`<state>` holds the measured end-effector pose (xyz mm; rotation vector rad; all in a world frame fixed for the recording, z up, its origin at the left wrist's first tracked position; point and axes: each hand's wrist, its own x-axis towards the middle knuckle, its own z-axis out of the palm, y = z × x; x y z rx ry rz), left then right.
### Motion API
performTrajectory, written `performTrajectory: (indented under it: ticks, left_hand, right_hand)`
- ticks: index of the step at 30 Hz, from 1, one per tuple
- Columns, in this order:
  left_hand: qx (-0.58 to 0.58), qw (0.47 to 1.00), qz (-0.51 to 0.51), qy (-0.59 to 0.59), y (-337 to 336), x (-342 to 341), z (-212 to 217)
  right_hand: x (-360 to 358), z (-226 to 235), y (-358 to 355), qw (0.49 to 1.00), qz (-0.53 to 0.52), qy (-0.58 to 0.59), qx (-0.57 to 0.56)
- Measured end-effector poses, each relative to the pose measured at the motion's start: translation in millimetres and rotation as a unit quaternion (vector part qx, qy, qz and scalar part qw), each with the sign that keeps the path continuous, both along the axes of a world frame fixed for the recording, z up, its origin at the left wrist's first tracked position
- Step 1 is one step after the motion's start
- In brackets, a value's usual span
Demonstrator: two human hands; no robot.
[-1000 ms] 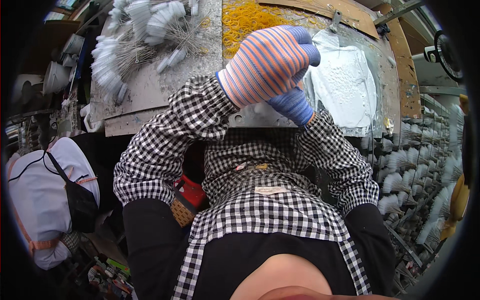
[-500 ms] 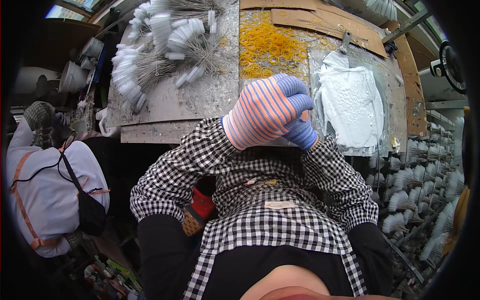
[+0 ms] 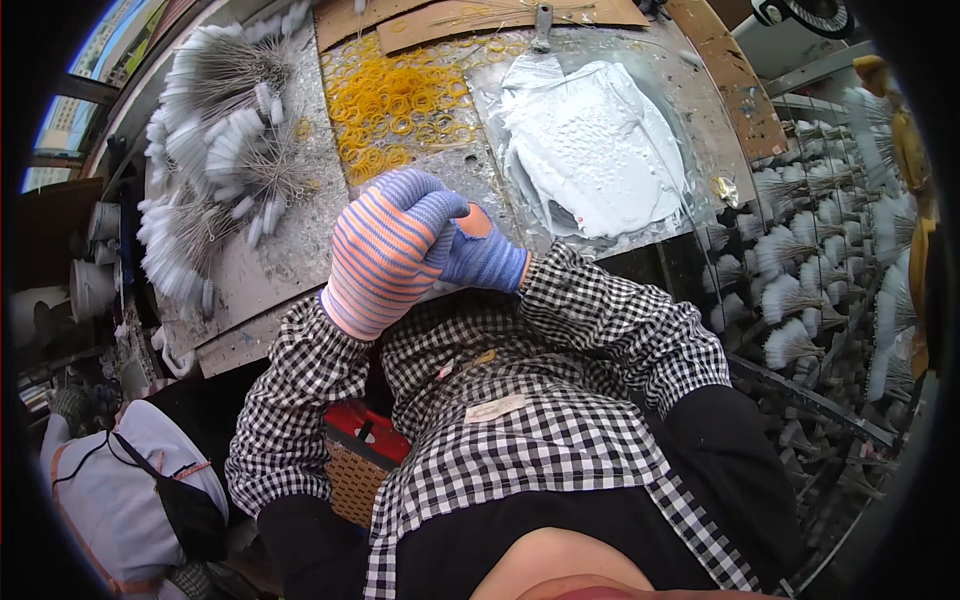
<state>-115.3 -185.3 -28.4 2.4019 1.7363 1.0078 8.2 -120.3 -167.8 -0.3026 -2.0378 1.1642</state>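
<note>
My left hand (image 3: 388, 258), in an orange-and-blue striped knit glove, is closed at the table's front edge. Pressed against it is my right hand (image 3: 484, 258), also closed, in a blue glove with an orange patch. Whatever lies between the fingers is hidden. Just beyond the hands, many yellow rubber bands (image 3: 400, 100) are spread loosely over the table (image 3: 275, 255). To their left lie bundles of white-tipped brushes (image 3: 185, 140) with thin wire stems. A thick layer of white paste (image 3: 600, 145) covers a sheet to the right of the hands.
A scraper (image 3: 542, 28) lies behind the paste, near cardboard strips (image 3: 480, 22). At the right, a rack (image 3: 830, 425) holds many white bristle bundles (image 3: 790, 300). A person in a pale top (image 3: 110, 500) is at the lower left. A fan (image 3: 815, 15) stands at the upper right.
My view has turned to the right, so the table and hands appear farther left and tilted. Both hands stay closed together.
</note>
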Motion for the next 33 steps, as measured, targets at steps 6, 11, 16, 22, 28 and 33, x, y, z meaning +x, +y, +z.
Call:
performTrajectory:
  ticks: [6, 11, 16, 22, 28, 33]
  left_hand:
    - [0.056, 0.987, -0.150, -0.014, 89.2, 70.5, 20.1]
    - [0.032, 0.975, -0.215, 0.047, 185.6, 128.5, 22.4]
    - [0.095, 0.948, -0.302, -0.043, 217.3, 121.9, 11.8]
    - [0.033, 0.956, -0.289, -0.034, 205.4, 104.5, 6.9]
    - [0.041, 0.963, -0.266, -0.010, 210.1, 105.0, -3.8]
    - [0.087, 0.951, -0.295, -0.025, 214.5, 103.2, -10.1]
  right_hand:
    - [94.0, 27.7, 58.5, 0.972, -0.188, -0.127, 0.055]
    - [165.2, 11.8, 129.7, 0.959, -0.173, -0.222, 0.023]
    - [154.6, 27.8, 145.4, 0.945, -0.214, -0.234, -0.077]
    - [151.5, -17.3, 159.1, 0.959, -0.192, -0.198, -0.065]
    - [148.4, -14.4, 159.0, 0.949, -0.190, -0.247, -0.052]
    - [151.9, -28.3, 168.4, 0.941, -0.198, -0.273, -0.018]
